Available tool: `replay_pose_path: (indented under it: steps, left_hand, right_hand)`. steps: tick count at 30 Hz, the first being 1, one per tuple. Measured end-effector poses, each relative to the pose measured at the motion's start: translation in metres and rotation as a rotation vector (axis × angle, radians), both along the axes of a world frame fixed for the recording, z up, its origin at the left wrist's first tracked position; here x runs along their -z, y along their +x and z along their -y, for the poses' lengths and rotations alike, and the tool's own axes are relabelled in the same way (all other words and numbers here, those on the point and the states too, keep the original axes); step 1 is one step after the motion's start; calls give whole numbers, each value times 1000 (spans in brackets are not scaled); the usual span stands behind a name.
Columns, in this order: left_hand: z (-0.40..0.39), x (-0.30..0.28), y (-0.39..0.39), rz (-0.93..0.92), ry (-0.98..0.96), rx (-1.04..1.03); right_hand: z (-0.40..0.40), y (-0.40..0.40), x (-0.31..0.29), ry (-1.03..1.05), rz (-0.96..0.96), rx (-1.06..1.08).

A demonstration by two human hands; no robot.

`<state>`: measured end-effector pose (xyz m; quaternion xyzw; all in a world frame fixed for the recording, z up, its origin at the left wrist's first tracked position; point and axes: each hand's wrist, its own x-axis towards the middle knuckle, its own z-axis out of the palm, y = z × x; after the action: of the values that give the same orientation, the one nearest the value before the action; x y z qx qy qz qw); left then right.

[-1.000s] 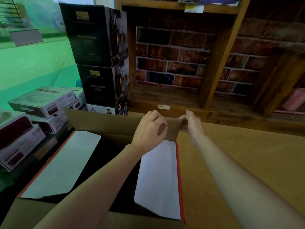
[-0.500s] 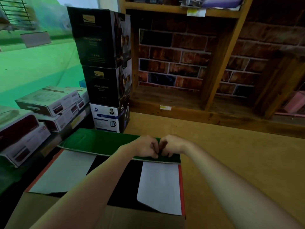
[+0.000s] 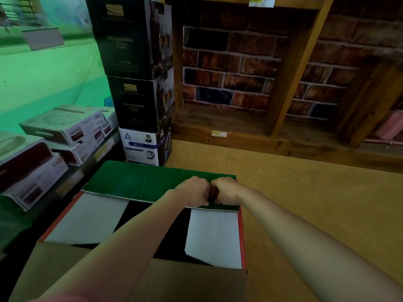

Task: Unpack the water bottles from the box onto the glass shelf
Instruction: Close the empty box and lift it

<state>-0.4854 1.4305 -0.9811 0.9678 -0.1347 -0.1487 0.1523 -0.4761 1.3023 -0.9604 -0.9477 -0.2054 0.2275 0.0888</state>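
I see the box (image 3: pixel 139 240) low in the middle of my view, standing on a tan floor (image 3: pixel 305 192) with its top open. Its far green flap (image 3: pixel 139 182) lies folded outward and nearly flat, and two white inner flaps (image 3: pixel 213 234) lie along the left and right sides over a dark interior; I cannot make out any water bottles inside that dark gap. The near brown cardboard flap (image 3: pixel 174 284) hangs toward me at the bottom edge. My left hand (image 3: pixel 193 194) and right hand (image 3: pixel 224 191) meet knuckle to knuckle at the right end of the green flap, both with fingers curled tight and pinching the flap's near edge, the two fists touching each other. Both forearms reach in from the bottom of the view and cross above the opening. Just beyond the box on the left stands a stack of dark glassware cartons (image 3: pixel 133 62) atop a white kettle carton (image 3: pixel 141 147), and further left are several flat white and maroon appliance boxes (image 3: pixel 65 125) piled near a green wall (image 3: pixel 48 83). Behind the floor runs a wooden shelving unit (image 3: pixel 290 68) backed with brick-pattern panelling (image 3: pixel 226 66), and a small yellow label (image 3: pixel 219 133) sits on its front lip.
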Motion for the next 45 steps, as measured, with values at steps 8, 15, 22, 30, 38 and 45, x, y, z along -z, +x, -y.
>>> replay_pose_path:
  steps: [8, 15, 22, 30, 38, 45]
  left_hand:
    - [0, -18, -46, 118, 10, 155]
    - [-30, -28, -103, 180, -138, 180]
    - [-52, -15, -161, 147, -194, 135]
    - [-67, 14, -220, 209, 8, 229]
    - [-66, 24, -230, 301, 373, 328]
    - [-62, 10, -227, 185, 523, 304]
  right_hand:
    - [11, -42, -15, 111, 8, -40]
    - [4, -95, -16, 289, 50, -126]
    - [-12, -149, 4, 294, 66, -238]
    - [-12, -199, 40, 234, 254, -368]
    - [-9, -213, 60, 205, 364, -393]
    - [-17, -216, 54, 148, 275, -399]
